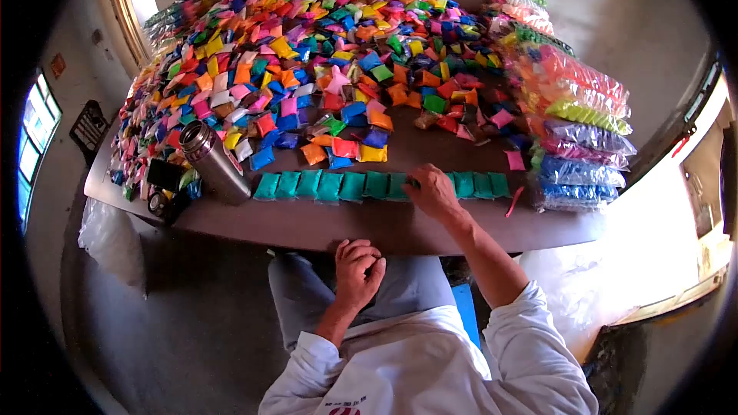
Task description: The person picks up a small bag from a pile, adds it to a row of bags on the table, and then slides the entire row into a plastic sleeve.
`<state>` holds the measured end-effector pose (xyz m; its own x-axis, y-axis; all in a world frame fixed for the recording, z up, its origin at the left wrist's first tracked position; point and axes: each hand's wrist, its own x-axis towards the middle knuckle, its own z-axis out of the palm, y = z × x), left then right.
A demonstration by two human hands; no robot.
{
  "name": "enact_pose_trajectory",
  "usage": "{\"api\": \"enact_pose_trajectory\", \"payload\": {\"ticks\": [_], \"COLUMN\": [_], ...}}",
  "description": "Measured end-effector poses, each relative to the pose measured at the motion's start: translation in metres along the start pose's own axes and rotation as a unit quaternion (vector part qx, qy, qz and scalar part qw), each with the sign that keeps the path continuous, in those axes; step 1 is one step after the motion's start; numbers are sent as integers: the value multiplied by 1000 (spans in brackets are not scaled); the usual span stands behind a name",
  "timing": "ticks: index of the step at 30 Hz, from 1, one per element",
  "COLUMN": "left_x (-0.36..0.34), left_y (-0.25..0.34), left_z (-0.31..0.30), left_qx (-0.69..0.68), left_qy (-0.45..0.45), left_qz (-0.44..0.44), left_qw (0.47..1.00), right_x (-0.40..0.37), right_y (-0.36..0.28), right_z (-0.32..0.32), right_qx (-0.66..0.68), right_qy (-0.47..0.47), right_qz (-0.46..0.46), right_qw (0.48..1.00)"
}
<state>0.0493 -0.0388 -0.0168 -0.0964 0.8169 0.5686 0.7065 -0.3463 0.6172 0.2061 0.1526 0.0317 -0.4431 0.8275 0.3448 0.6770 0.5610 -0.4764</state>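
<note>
A row of small teal packets (309, 184) lies side by side along the near part of the table. My right hand (433, 190) is over the row, right of its middle, with bent fingers closed on one teal packet, mostly hidden beneath them. Below the table's front edge, in front of my lap, is my left hand (359, 270). Its fingers are curled in and nothing shows in them. Behind the row rises a large heap of small packets (330, 54) in many colours.
A metal thermos (211, 157) stands at the row's left end, beside a dark object (164, 201). Stacked clear bags of packets (583, 131) are at the right. A red strip (513, 201) lies near the row's right end. Plastic bags (114, 242) hang at the left.
</note>
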Motion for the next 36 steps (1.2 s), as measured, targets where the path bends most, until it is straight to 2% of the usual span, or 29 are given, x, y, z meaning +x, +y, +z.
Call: {"api": "enact_pose_trajectory", "payload": {"ticks": [3, 5, 9, 15, 17, 21, 23, 26, 29, 33, 36], "left_x": [-1, -1, -2, -5, -6, -6, -7, -7, -9, -10, -9], "left_y": [0, 0, -2, -4, -6, -7, -8, -10, -10, -13, -11], "left_z": [1, 1, 5, 5, 6, 6, 9, 12, 12, 12, 10], "left_qx": [7, 11, 14, 11, 11, -1, -8, 34, 5, -5, -4], "left_qy": [4, 4, 18, 11, 18, 23, 38, 41, 58, 42, 43], "left_qz": [0, 10, 10, 10, 9, 12, 16, 21, 28, 41, 43], "left_qw": [1000, 1000, 1000, 1000, 1000, 1000, 999, 998, 998, 998, 998], "right_x": [-2, 0, 14, 31, 34, 34, 37, 47, 56, 63, 67], "right_y": [-4, -11, -19, -55, -48, -54, -62, -69, -88, -110, -113], "right_z": [2, -7, 8, 43, 67, 66, 56, 62, 74, 84, 104], "right_qx": [-4, -10, -25, 73, -3, 7, -9, 8, 52, 88, -11], "right_qy": [41, -24, -39, -17, -35, 13, -79, -87, -46, -36, -156], "right_qz": [-56, -24, -25, -90, -136, -166, -116, -105, -138, -188, -167], "right_qw": [998, 999, 999, 993, 990, 986, 990, 991, 988, 978, 973]}}
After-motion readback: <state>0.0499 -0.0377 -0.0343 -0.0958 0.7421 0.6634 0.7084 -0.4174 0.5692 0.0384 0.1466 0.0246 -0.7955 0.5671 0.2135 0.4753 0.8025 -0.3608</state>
